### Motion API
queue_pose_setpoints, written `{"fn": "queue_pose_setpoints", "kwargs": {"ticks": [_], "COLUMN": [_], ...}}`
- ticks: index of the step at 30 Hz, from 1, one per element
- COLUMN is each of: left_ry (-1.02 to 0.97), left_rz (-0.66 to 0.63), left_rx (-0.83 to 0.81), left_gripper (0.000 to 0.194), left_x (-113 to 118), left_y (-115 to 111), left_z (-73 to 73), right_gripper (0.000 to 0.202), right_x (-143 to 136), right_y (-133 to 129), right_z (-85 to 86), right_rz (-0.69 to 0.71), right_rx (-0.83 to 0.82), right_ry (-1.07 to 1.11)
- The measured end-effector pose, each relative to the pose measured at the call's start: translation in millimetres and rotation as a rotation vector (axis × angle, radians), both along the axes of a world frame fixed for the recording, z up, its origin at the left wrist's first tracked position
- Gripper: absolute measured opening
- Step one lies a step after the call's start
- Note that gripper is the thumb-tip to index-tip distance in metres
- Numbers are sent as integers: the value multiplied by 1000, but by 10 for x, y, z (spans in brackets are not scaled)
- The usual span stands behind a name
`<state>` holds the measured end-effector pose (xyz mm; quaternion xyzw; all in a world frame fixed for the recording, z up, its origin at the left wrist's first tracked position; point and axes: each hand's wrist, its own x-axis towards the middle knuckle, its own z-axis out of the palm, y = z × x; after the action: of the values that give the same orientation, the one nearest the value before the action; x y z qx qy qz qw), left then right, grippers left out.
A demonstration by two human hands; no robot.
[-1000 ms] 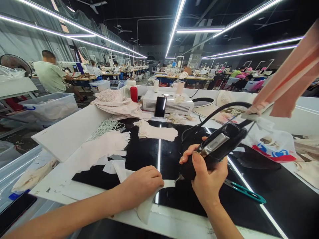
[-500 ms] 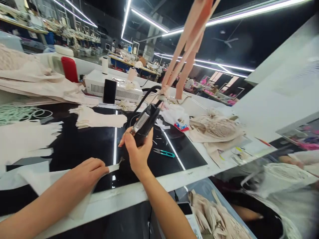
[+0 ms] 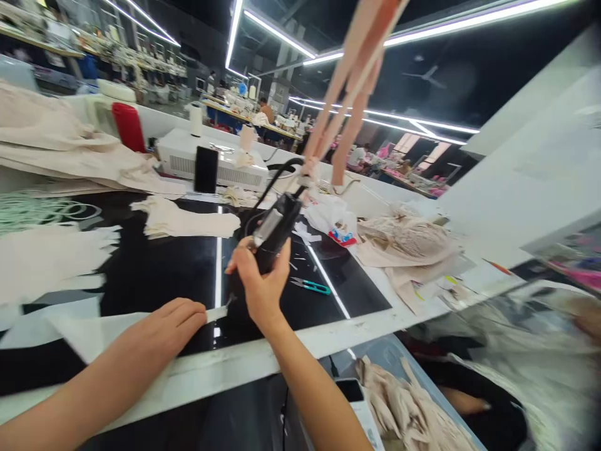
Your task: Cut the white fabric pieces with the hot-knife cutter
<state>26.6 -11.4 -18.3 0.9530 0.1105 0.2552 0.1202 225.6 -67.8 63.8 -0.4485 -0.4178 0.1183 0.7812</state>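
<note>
Right hand grasps a black handheld tool with a silver metal plate — its body slanting, upper end away to the right. Left of the tool's lower end, on the glossy black work surface, lies a narrow off-white fabric strip, its long axis running roughly left to right. Nearer to that strip is the left hand, fingers bunched over it — thumb hidden, so I cannot tell if they pinch or press. Just 1 short end protrudes toward the tool.
</note>
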Motion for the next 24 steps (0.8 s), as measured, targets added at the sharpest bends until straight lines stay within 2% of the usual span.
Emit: {"fn": "queue_pose_setpoints", "kwargs": {"ticks": [2, 4, 8, 12, 18, 24], "left_ry": [62, 175, 299, 279, 176, 184], "left_rz": [-15, -15, 28, 22, 27, -12], "left_rx": [77, 112, 124, 61, 0, 126], "left_gripper": [49, 38, 28, 26, 30, 27], "left_x": [66, 121, 130, 83, 36, -1], "left_y": [-127, -194, -199, -209, -250, -310], "left_z": [185, 257, 209, 188, 103, 46], "right_gripper": [35, 37, 43, 48, 48, 49], "right_x": [-4, 19, 106, 147, 131, 82], "right_y": [-44, -78, -79, -84, -106, -51], "right_z": [-9, -40, -145, -190, -124, -17], "right_rz": [11, 29, 43, 18, 19, 17], "right_rx": [28, 63, 81, 74, 95, 104], "right_ry": [40, 85, 117, 91, 107, 161]}}
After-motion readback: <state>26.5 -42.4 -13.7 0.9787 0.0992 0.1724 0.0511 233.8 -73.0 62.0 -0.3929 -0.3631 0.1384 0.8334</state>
